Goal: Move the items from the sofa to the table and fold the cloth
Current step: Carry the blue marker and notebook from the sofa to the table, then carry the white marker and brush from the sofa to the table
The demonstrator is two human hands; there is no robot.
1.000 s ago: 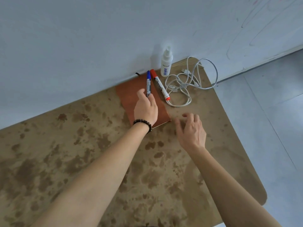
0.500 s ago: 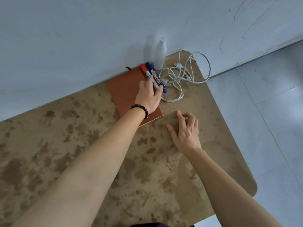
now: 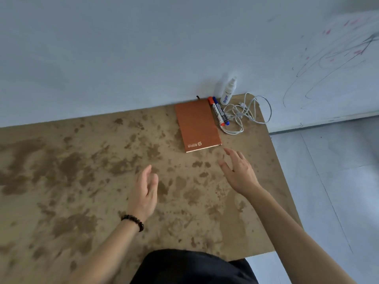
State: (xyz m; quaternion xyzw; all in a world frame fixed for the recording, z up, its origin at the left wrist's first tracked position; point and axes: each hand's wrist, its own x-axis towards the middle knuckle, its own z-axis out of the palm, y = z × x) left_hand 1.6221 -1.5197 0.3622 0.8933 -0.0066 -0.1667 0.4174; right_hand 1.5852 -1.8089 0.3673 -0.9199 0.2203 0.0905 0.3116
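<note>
— Pale wall, scribbled with marker lines off to the right, backs a stained brown tabletop (image 3: 82,171), with grey floor tiles beyond its right edge. What's gathered on it?

— All of it sits in the far right corner. Biggest is an orange-brown notebook (image 3: 198,125) lying flat, its top edge against the wall. Just right of it a white charging cable (image 3: 244,115) lies in a loose tangle. A small white spray bottle (image 3: 227,93) stands upright at the wall, and two markers, one red (image 3: 215,111) and one blue (image 3: 221,111), lie side by side between the notebook and the cable.

— And the hands?

— Both are empty with fingers spread loosely. The left hand (image 3: 144,193), a dark bead bracelet (image 3: 133,221) at its wrist, hovers over bare tabletop well short of the notebook. The right hand (image 3: 239,173) hangs near the notebook's lower right corner, touching nothing.

— How far along, then?

— Five items look delivered and tidied into that corner. No sofa shows, so I can't tell whether more waits there. No cloth is visible either, so the folding appears to be what's left.
</note>
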